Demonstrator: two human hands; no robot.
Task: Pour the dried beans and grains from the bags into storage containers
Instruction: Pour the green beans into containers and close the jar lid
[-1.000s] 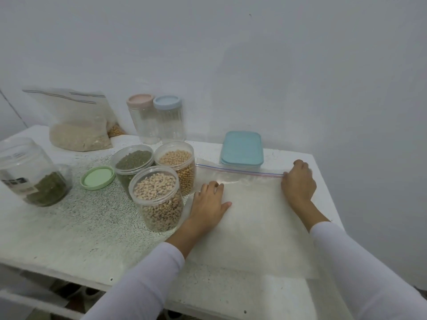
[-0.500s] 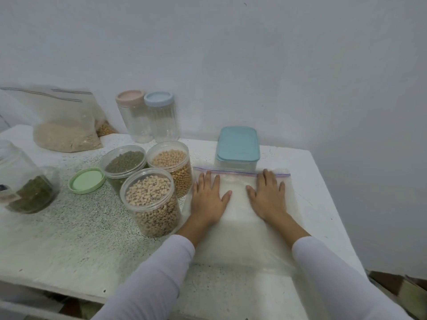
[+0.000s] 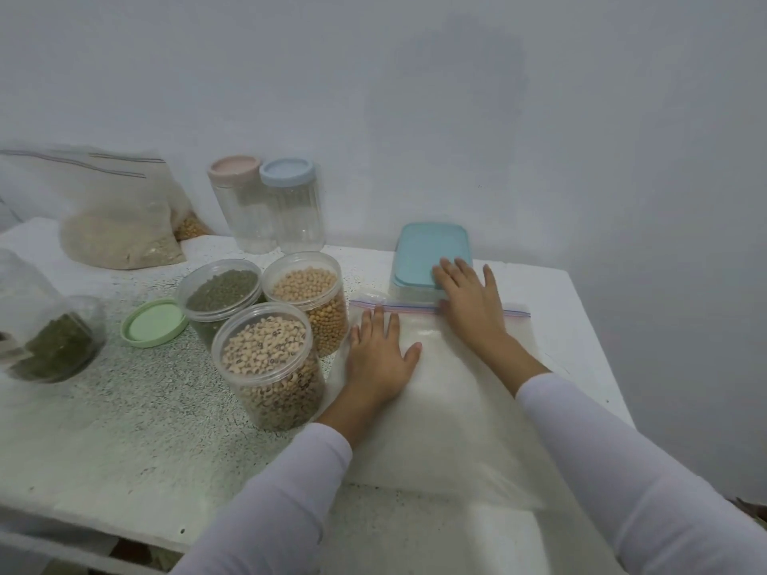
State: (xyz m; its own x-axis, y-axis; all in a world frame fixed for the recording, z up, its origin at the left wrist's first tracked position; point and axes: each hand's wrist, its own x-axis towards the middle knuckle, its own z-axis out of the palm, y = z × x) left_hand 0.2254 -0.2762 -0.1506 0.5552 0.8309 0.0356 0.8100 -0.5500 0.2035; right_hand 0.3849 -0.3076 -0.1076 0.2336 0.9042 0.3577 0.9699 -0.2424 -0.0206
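Note:
An empty clear zip bag (image 3: 456,400) lies flat on the white table (image 3: 124,429). My left hand (image 3: 379,354) presses flat on its left part, fingers straight. My right hand (image 3: 471,298) lies flat across the bag's zip strip, fingertips touching the teal lid of a rectangular container (image 3: 427,249). Three open jars stand to the left: black-eyed beans (image 3: 269,363), yellow soybeans (image 3: 309,296) and green mung beans (image 3: 220,292). A bag of pale grain (image 3: 112,226) leans on the wall at back left.
A green lid (image 3: 153,323) lies by the jars. Two empty jars with pink (image 3: 238,205) and blue lids (image 3: 292,205) stand at the wall. A tilted clear jar with green contents (image 3: 37,329) is at far left. The table's right edge is near the bag.
My right hand has slid from the bag's right corner to the middle, then up over the zip strip to the teal lid. My left hand stays pressed on the bag.

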